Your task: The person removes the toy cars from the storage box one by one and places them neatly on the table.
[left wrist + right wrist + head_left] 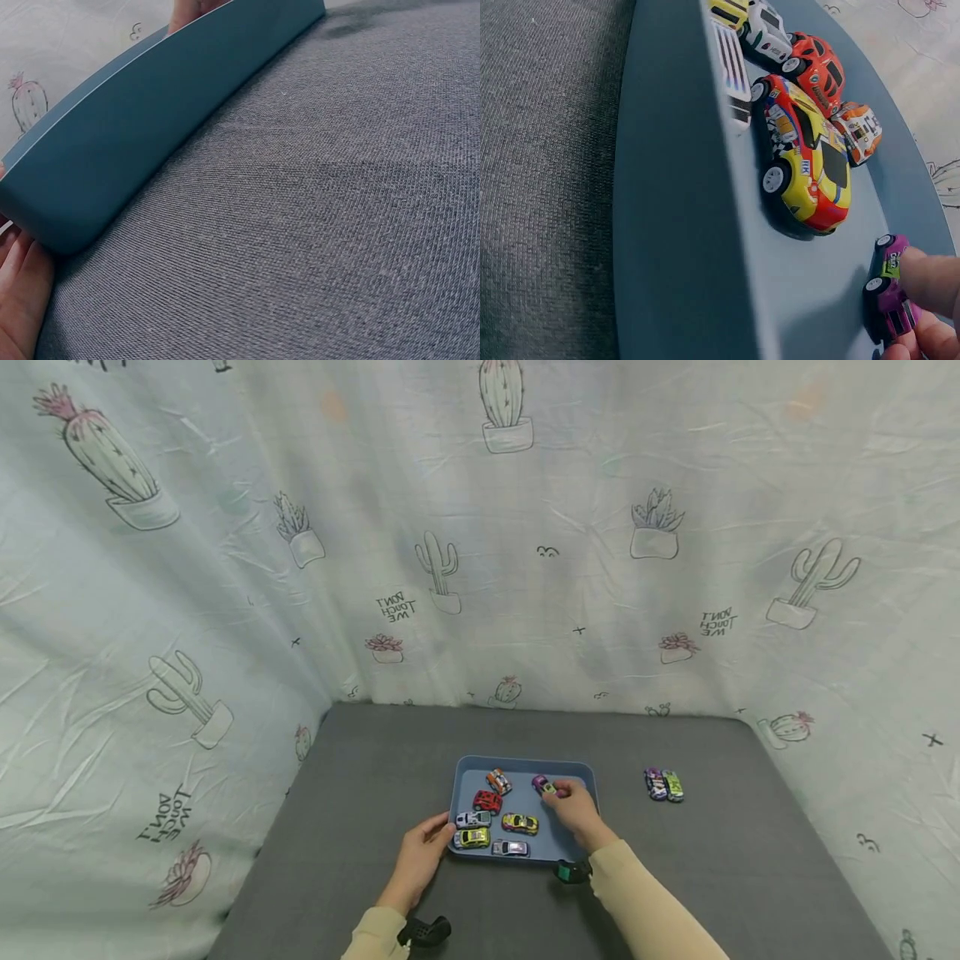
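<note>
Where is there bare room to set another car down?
Table: left of the tray, and between it and the outer car pair. Inside the tray: between the silver car and the right hand. Crowded: the tray's left end, around the red car.

The tray is blue, one car purple with green.

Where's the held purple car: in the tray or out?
In: the right hand pinches the purple car within the rim of the tray in the head view. Whether it touches the floor, I cannot tell.
</note>
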{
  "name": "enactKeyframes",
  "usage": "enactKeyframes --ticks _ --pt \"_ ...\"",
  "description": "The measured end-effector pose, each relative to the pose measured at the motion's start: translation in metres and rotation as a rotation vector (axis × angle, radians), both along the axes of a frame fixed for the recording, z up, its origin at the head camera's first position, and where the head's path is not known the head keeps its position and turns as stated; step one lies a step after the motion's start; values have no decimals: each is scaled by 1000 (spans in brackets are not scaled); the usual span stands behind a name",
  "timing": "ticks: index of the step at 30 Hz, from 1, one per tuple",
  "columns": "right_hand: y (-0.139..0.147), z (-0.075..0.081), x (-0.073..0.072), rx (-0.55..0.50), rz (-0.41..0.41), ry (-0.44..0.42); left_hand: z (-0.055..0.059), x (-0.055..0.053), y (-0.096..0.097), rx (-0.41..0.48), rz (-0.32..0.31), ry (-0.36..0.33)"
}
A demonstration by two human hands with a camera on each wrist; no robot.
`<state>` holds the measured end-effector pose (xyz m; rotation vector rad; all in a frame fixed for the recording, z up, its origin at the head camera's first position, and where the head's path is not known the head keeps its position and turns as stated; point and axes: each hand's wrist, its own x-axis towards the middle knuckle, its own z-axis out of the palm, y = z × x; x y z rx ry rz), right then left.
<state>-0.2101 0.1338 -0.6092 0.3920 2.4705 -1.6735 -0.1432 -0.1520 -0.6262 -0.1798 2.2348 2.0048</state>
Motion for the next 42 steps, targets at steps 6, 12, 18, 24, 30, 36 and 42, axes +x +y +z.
enactKeyframes --ticks 6,12,18,24,30,36,42 --pt "-6 -1 1 48 -21 -9 21 6 1 -12 -23 7" --pt "-8 -2 1 51 -31 -7 -3 0 -3 -25 -11 21" --pt "-5 -5 3 47 -51 -12 -5 -1 -1 -20 -13 24" --pt "2 -3 6 85 -31 -4 -7 -1 2 -8 -12 19" --pt "4 4 9 38 15 -22 -7 -1 1 -13 -4 23" --pt "7 14 13 32 72 3 -7 -2 0 -18 -9 33" --pt "13 27 19 96 103 90 -7 -2 -1 -18 4 36"
